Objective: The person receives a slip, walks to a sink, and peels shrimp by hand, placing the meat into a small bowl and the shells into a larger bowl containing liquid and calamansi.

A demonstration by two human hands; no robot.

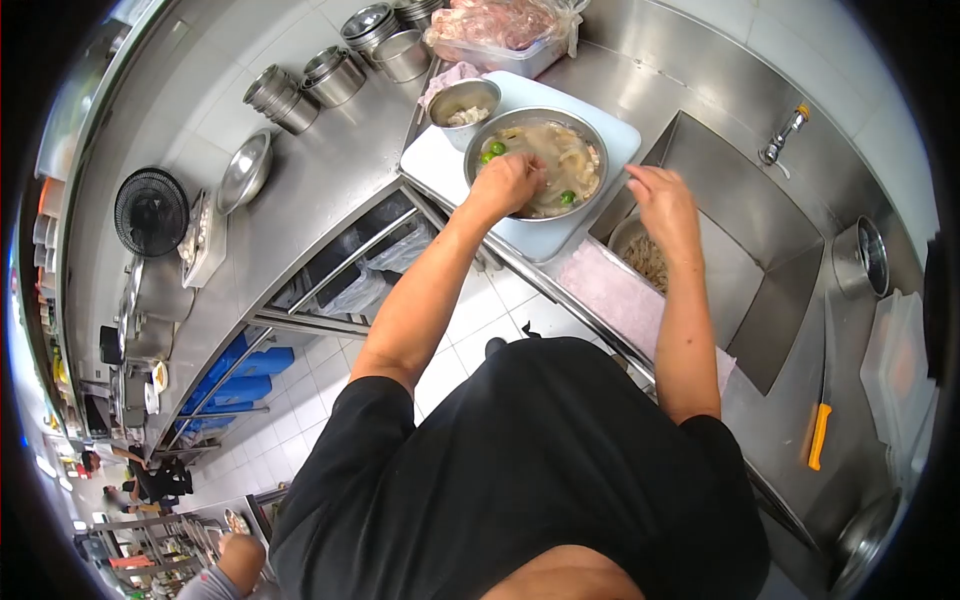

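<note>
Left hand: fingers curled inside round stainless-steel bowl of cloudy liquid, cannot tell if gripping; round green pieces to either side. Right hand: fingers bent, over rectangular steel sink, grip likewise unclear. White rectangular board under left hand's bowl

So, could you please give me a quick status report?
Left hand in metal bowl of cloudy liquid. Right hand raised by sink, hold unclear. Smaller bowl close beside, not blocking.

Head-worn wide view, facing forward-down, left hand and right hand close
</note>
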